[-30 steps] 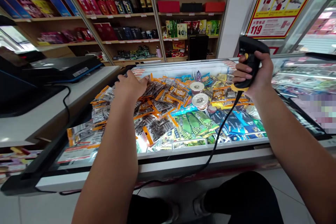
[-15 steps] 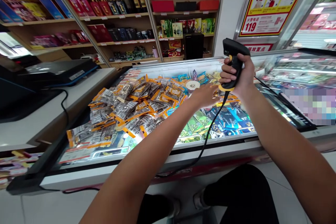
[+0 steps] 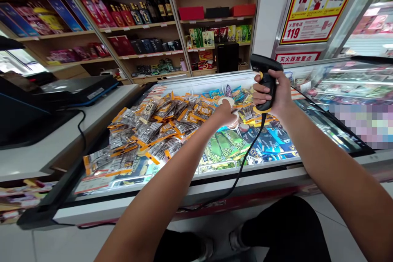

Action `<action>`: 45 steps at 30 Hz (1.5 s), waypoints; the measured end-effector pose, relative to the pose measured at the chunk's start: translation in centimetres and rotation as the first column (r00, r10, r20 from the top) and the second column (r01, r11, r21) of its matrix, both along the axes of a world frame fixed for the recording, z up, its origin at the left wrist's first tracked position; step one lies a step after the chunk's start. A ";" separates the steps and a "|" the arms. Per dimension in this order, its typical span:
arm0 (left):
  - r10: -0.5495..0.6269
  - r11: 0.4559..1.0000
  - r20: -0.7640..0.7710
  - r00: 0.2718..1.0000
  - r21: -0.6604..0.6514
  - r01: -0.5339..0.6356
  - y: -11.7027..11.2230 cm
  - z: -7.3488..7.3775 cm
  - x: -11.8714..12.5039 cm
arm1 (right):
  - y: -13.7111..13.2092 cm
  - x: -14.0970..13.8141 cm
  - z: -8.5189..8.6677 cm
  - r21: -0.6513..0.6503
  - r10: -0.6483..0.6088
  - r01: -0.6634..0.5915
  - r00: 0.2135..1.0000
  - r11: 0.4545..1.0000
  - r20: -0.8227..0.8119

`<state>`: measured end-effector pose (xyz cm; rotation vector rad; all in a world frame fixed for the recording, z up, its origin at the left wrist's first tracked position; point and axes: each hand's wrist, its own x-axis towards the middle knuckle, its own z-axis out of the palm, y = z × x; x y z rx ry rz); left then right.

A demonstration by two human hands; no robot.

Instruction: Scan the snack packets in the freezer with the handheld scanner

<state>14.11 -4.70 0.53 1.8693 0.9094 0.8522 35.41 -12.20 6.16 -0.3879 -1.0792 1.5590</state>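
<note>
My right hand (image 3: 278,94) is closed round the grip of a black and yellow barcode scanner (image 3: 265,67), held upright over the right part of an open chest freezer (image 3: 215,180). The scanner's black cable (image 3: 242,163) hangs down over the freezer's front rim. My left hand (image 3: 225,114) reaches into the middle of the freezer and curls over a small round cup (image 3: 236,123) lying among the packets. A second round cup (image 3: 225,100) shows just behind that hand. Orange-edged packets (image 3: 153,127) fill the left half, and green packets (image 3: 221,145) and blue packets (image 3: 270,137) lie at the front right.
A white counter (image 3: 55,143) with a black register device (image 3: 73,88) and a cable stands to the left. Wooden shelves (image 3: 138,28) of boxes and bottles line the back wall. Another glass-topped freezer (image 3: 337,86) adjoins on the right, below a yellow poster (image 3: 316,0).
My left hand has moved from the orange-edged packets on the left across to the round cups in the middle. The scanner in my right hand has shifted slightly left and lower.
</note>
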 end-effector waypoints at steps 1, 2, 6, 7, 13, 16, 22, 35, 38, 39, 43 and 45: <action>0.036 0.996 0.039 0.999 -0.077 -0.033 0.1 0.4 -0.8 | -0.1 -0.1 0.0 -0.009 0.014 -0.013 1.000 1.000 0.021; 0.063 0.988 0.075 0.995 -0.147 -0.051 0.2 1.0 -1.7 | -0.2 -0.3 0.0 -0.019 0.029 -0.028 0.999 0.999 0.045; 0.079 0.955 0.461 0.884 -0.289 0.065 -0.4 3.3 -4.5 | -0.7 -1.5 -0.6 -0.066 0.105 -0.094 0.974 0.993 0.202; 0.090 0.957 0.526 0.846 -0.282 0.074 -0.4 3.6 -4.9 | -0.9 -1.9 -0.7 -0.081 0.136 -0.119 0.956 0.990 0.261; 0.236 0.965 0.605 0.760 -0.240 -0.108 0.1 3.6 -5.0 | -1.9 -3.1 -1.5 -0.128 0.289 -0.260 0.833 0.957 0.472; 0.211 0.968 0.630 0.747 -0.242 -0.069 0.1 3.1 -4.8 | -1.7 -3.3 -1.8 -0.096 0.273 -0.258 0.856 0.961 0.439; 0.105 0.972 0.669 0.736 -0.225 0.066 -0.2 1.7 -4.0 | -1.1 -3.1 -1.9 -0.089 0.251 -0.235 0.908 0.968 0.336; 0.269 0.749 0.238 0.933 0.557 -0.358 0.3 4.8 -7.4 | -1.2 -3.2 -1.2 -0.067 0.084 -0.067 0.953 0.995 0.292; 0.560 0.573 -0.055 0.827 0.747 -0.338 0.4 5.7 -9.5 | -1.0 -2.9 -0.8 -0.089 0.013 0.009 0.968 0.996 0.252; 0.623 0.564 -0.150 0.768 0.766 -0.308 0.5 5.6 -10.0 | -0.9 -2.9 -0.7 -0.099 -0.002 0.027 0.970 0.995 0.244; 0.652 0.681 -0.519 0.553 0.721 -0.128 1.1 4.1 -10.9 | -0.8 -2.5 -0.3 -0.133 -0.034 0.065 0.975 0.989 0.221; 0.630 0.709 -0.584 0.511 0.701 -0.073 1.3 3.4 -10.9 | -0.8 -2.3 -0.1 -0.133 -0.050 0.079 0.977 0.988 0.207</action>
